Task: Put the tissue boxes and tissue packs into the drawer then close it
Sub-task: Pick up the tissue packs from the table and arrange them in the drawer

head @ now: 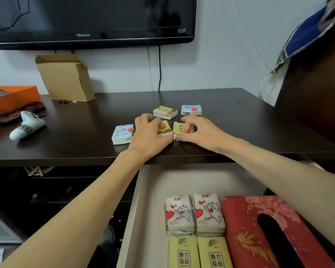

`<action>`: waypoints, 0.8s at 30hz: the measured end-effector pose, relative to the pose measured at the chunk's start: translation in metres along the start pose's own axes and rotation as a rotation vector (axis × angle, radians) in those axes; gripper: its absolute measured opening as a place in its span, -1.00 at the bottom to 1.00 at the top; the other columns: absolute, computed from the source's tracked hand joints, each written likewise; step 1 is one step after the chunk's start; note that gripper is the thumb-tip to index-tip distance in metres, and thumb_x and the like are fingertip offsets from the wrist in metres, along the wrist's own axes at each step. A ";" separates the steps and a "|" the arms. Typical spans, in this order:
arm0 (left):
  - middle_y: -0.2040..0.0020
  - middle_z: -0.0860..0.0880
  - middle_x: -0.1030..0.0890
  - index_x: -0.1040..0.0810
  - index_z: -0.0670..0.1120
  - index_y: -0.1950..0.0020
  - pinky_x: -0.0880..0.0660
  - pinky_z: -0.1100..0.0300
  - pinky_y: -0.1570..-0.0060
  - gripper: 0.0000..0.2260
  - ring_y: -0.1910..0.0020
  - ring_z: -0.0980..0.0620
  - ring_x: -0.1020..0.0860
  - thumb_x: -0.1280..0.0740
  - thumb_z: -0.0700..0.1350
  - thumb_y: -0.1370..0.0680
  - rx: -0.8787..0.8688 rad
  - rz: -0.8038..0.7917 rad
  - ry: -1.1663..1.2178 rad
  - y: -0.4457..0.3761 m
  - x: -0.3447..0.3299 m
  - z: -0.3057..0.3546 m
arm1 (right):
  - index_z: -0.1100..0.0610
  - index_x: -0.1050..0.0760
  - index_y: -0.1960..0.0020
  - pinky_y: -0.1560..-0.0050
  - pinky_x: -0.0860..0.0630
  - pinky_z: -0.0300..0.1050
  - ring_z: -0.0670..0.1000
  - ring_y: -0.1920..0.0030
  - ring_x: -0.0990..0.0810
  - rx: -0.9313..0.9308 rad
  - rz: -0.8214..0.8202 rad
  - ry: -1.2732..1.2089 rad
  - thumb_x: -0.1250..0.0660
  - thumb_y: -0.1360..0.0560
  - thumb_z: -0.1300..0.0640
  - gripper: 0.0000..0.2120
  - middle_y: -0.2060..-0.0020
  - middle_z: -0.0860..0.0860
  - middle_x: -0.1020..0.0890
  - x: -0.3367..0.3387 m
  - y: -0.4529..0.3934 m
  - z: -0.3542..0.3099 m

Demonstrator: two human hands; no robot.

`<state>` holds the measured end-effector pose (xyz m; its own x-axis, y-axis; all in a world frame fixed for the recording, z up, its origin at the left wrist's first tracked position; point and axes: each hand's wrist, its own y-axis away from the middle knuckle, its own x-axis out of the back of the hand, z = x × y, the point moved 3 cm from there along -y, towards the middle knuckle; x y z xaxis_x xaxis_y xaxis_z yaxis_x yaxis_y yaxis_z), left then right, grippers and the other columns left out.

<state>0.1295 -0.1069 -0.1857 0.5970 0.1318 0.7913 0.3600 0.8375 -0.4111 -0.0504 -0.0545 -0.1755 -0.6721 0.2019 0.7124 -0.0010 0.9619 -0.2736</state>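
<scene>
Drawer (143, 219) packs (183, 254) read 原木纯品 (Hisense TV (85, 18) above); each hand (149, 132) grips one.

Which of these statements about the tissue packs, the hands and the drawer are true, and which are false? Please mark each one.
1. The drawer is open. True.
2. The red tissue box stands on the tabletop. False: it lies in the drawer.
3. The left hand and the right hand each grip a yellow pack. True.
4. All packs are already in the drawer. False: the blue-and-white pack and others lie on the tabletop.
5. The cardboard box is in the drawer. False: it stands on the tabletop by the wall.
</scene>
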 end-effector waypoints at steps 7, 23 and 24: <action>-0.21 -0.03 -0.52 -0.50 0.06 -0.12 -0.44 -0.03 -0.07 -0.68 -0.21 -0.06 -0.41 -0.34 0.15 -0.43 -0.052 -0.179 -0.039 0.017 0.011 0.012 | 0.01 -0.49 0.29 -0.29 -0.49 0.06 0.04 -0.19 -0.61 -0.003 -0.060 -0.004 -0.59 -0.36 0.03 -0.73 -0.18 -0.05 -0.65 0.002 0.014 -0.003; -0.05 0.20 -0.57 -0.43 0.23 -0.09 -0.51 0.08 0.03 -0.51 -0.06 0.14 -0.52 -0.55 0.19 -0.26 -0.152 -0.320 0.228 0.150 0.056 0.048 | -0.12 -0.48 -0.04 0.11 -0.63 0.04 -0.01 0.16 -0.67 -0.030 -0.165 -0.071 -0.62 -0.31 0.00 -0.59 0.10 -0.07 -0.70 0.031 0.172 -0.056; -0.04 0.19 -0.57 -0.44 0.22 -0.09 -0.51 0.11 0.03 -0.50 -0.06 0.15 -0.53 -0.57 0.16 -0.25 -0.151 -0.350 0.266 0.164 0.053 0.048 | -0.15 -0.47 -0.04 0.17 -0.61 0.03 -0.03 0.22 -0.65 -0.043 -0.219 -0.061 -0.60 -0.30 0.00 -0.58 0.12 -0.08 -0.69 0.029 0.184 -0.060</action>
<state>0.1856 0.0629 -0.1890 0.5770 -0.3028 0.7585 0.6614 0.7182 -0.2164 -0.0260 0.1398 -0.1665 -0.7029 -0.0230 0.7110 -0.1210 0.9888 -0.0876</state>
